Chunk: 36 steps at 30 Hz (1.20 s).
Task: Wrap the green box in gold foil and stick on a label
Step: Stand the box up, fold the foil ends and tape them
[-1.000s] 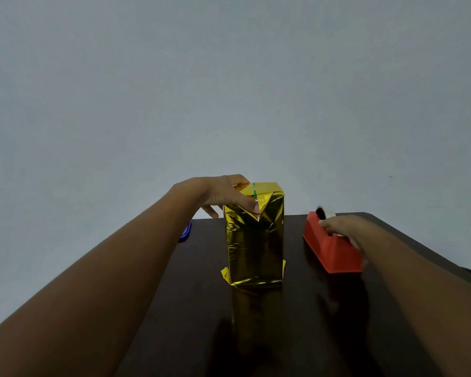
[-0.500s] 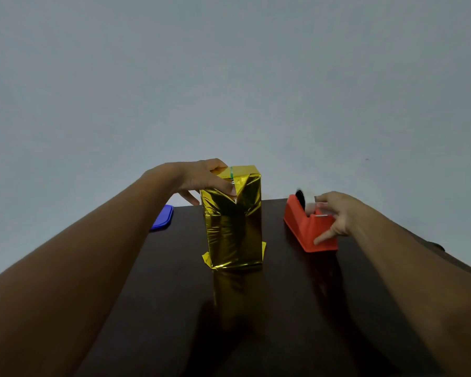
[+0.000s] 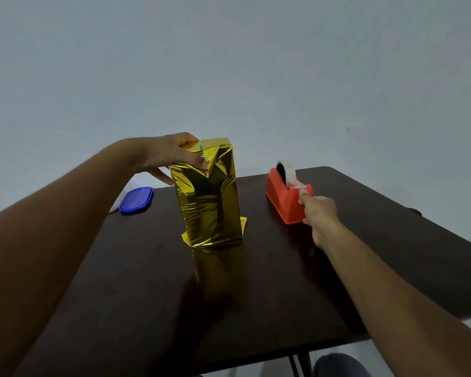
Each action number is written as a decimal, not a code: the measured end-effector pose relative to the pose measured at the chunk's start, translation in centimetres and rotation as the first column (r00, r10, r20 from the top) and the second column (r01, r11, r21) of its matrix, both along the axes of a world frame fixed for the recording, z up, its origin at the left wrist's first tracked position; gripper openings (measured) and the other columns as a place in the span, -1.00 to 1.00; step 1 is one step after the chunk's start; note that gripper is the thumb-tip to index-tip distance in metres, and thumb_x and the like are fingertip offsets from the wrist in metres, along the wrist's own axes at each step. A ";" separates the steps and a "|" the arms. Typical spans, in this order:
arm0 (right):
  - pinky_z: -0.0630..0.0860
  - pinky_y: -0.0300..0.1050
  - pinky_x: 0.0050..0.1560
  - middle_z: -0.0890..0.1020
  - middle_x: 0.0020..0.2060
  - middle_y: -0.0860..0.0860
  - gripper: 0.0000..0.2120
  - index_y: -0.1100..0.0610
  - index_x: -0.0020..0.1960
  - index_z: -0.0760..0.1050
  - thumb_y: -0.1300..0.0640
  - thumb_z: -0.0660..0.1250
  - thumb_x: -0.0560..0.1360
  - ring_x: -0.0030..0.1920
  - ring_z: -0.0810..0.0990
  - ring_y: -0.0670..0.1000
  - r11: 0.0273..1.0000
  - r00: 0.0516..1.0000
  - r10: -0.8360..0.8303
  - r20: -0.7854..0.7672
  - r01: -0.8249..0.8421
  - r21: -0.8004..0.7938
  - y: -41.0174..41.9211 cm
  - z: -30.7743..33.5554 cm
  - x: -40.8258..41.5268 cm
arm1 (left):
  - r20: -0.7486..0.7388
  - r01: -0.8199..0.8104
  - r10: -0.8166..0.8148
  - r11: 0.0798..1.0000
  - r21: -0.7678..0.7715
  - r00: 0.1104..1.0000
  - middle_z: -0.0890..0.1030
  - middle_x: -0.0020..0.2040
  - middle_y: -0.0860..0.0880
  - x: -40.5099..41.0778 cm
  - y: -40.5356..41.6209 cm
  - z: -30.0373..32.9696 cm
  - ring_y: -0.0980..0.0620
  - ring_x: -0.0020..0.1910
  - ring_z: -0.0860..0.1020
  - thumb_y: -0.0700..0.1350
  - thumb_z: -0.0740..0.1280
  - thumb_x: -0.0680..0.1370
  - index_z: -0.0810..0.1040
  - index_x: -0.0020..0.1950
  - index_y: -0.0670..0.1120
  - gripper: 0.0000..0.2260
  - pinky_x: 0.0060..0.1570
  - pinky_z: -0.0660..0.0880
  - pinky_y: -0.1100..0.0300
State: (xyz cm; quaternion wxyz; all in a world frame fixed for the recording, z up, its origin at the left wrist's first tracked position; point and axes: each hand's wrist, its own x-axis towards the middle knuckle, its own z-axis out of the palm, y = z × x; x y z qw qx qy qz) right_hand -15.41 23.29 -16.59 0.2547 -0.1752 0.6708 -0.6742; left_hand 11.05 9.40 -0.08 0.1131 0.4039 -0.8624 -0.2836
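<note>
Since half a second ago the right hand [image 3: 319, 211] slid down the red tape dispenser [image 3: 288, 200], thumb pinching its tape end to fix the flap, while the left hand [image 3: 172, 157] still grips the foil-wrapped green box [image 3: 210, 197] upright on the table [image 3: 256, 295].

Shiny crinkled foil [image 3: 210, 202], glossy dark table [image 3: 256, 295]
</note>
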 end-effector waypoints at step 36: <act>0.27 -0.21 -0.37 0.48 -0.41 -0.04 -0.75 0.10 -0.21 0.55 -0.01 0.34 0.58 -0.43 0.38 -0.05 0.421 0.076 0.906 -0.416 -0.257 0.870 -6.2 23.7 12.6 | -0.115 -0.010 0.012 1.000 0.017 0.993 0.46 0.33 0.03 0.5 2.1 -0.2 -0.10 0.29 0.46 0.12 0.60 0.25 0.36 0.41 0.16 -0.22 0.18 0.57 -0.18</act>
